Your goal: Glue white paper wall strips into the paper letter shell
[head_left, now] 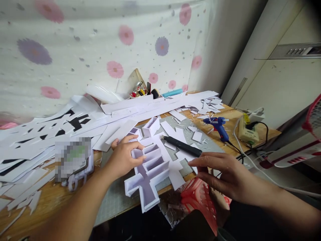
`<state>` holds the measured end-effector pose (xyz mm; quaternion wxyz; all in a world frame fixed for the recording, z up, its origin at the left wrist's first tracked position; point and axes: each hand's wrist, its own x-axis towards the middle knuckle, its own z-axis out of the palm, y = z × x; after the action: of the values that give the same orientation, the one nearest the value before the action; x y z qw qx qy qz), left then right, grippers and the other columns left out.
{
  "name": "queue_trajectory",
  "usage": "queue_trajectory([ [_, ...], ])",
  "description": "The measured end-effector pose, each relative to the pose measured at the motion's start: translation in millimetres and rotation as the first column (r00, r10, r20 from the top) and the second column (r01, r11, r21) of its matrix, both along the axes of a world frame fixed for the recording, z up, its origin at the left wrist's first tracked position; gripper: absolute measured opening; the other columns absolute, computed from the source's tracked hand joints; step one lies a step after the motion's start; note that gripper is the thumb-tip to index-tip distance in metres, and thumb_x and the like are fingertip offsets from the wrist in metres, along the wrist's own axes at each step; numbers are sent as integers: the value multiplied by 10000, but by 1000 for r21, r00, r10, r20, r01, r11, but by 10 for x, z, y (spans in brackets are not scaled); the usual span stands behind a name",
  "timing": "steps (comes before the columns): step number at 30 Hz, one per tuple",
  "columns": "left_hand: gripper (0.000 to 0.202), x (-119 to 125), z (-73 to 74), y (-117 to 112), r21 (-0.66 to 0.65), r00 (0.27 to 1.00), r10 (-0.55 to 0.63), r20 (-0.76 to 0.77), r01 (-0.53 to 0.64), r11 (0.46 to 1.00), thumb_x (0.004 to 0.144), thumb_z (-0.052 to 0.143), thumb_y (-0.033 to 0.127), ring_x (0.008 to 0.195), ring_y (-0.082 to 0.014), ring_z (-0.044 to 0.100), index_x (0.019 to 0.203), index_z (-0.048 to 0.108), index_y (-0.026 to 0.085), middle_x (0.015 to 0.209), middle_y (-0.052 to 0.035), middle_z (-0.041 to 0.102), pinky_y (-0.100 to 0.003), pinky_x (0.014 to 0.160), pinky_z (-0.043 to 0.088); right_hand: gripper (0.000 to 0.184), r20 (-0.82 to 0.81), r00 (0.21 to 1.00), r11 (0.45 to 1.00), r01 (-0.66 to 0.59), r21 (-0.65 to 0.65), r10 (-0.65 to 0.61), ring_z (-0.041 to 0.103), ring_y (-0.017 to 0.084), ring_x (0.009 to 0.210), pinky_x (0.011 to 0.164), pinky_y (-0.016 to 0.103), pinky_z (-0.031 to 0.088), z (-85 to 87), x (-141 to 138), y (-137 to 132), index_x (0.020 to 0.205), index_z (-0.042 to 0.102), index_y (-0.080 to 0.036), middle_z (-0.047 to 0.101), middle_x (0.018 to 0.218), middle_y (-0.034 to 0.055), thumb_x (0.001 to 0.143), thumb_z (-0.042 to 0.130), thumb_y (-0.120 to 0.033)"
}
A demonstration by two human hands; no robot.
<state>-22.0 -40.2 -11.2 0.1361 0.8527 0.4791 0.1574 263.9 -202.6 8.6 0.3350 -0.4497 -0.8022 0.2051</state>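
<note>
A white paper model with raised walls, shaped like a character (pixel 147 174), lies on a grey cutting mat (pixel 117 201) at the front of a wooden desk (pixel 47 201). My left hand (pixel 124 157) rests on the model's left side, fingers curled over its walls. Just right of the model, near the mat's edge, my right hand (pixel 220 175) hovers with fingers stretched out and nothing in them. A black pen-like knife (pixel 182 146) lies on flat white cut-outs just beyond my right hand.
White paper strips and black-and-white offcuts (pixel 37 140) cover the left and back of the desk. A blue glue gun (pixel 218 126) and a power strip (pixel 247 132) sit at the right. A red basket (pixel 198 201) stands below the desk edge. A floral sheet hangs behind.
</note>
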Motion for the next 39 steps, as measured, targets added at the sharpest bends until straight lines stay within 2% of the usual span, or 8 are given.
queue_trajectory([
  [4,176,6,22,-4,-9,1000,-1,-8,1,1000,692,705,399,1268,-327,567,821,716,280,1392,-82,605,-687,1145,150,224,-6,999,999,49,19,-49,605,89,747,662,175,463,9,37,-28,1178,639,-186,643,858,10,979,546,-144],
  [10,173,9,34,-13,-8,1000,-9,-25,9,1000,707,687,396,1296,-328,547,834,721,284,1407,-95,592,-692,1143,146,221,-8,998,998,58,6,-58,595,90,741,664,180,461,-26,35,21,1155,660,-168,646,853,16,966,546,-150],
  [15,170,19,33,-16,11,1000,-9,-8,9,1000,687,687,388,1321,-361,520,814,719,278,1355,-103,625,-705,1131,165,233,-31,999,1000,21,-18,-21,590,97,743,679,196,458,-42,-17,118,1162,660,-164,644,860,24,962,542,-140],
  [21,110,13,38,-35,14,998,-57,0,57,998,726,649,321,1387,-352,451,819,692,279,1189,-54,713,-722,1118,134,208,-34,999,998,-17,-68,15,592,112,746,697,225,450,-58,-87,217,1149,662,-178,633,880,34,974,550,-174],
  [25,108,13,47,-39,-6,999,-46,-18,46,999,737,645,324,1411,-358,424,827,692,285,1217,-46,705,-731,1115,108,254,-34,999,997,-34,-76,32,591,125,787,720,242,449,-75,-129,266,1194,658,-179,629,915,44,962,555,-166],
  [34,119,18,46,-41,-2,999,-39,-14,39,999,734,660,332,1411,-360,425,836,701,286,1270,-53,681,-721,1123,109,230,-4,999,997,-48,-67,47,610,161,858,756,280,468,-90,-199,349,1160,663,-155,631,998,85,965,541,-170],
  [39,116,27,41,-32,-30,1000,-25,-17,24,999,725,664,329,1424,-337,410,832,689,291,1207,-20,715,-696,1137,79,234,-2,998,996,-56,-76,56,608,164,870,763,284,469,-121,-187,341,1173,661,-154,628,1013,86,971,543,-171],
])
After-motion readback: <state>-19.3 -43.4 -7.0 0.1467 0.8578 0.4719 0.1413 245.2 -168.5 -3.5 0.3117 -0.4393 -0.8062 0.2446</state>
